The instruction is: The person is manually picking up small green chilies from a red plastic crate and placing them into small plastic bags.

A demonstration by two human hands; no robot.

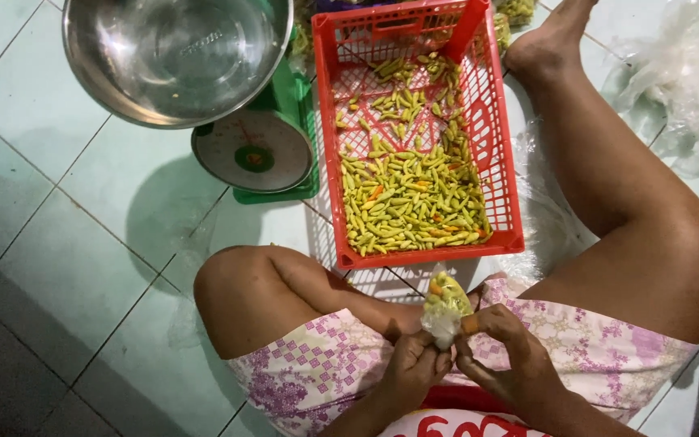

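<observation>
A small clear plastic bag (445,307), stuffed with pale green chillies and a couple of orange ones, sits low in the view over the person's lap, its top bulging and its bottom pinched into a whitish twist. The left hand (414,368) has its grip closed around that twisted end from below, fingers curled tight. The right hand (505,352) meets it from the other side, thumb and fingertips pressed on the bag's lower edge, grip likewise closed on the plastic, the wrist bent inward so both hands touch. Just beyond the knees lies a red plastic crate (502,162) on the tiled floor (58,243), holding a loose heap of green chillies (410,198) with a few orange ones. Left of the crate stands a green kitchen scale (254,154) with a round dial, and a steel bowl (175,57) rests above it. Crumpled clear plastic bags (681,73) lie far right.
</observation>
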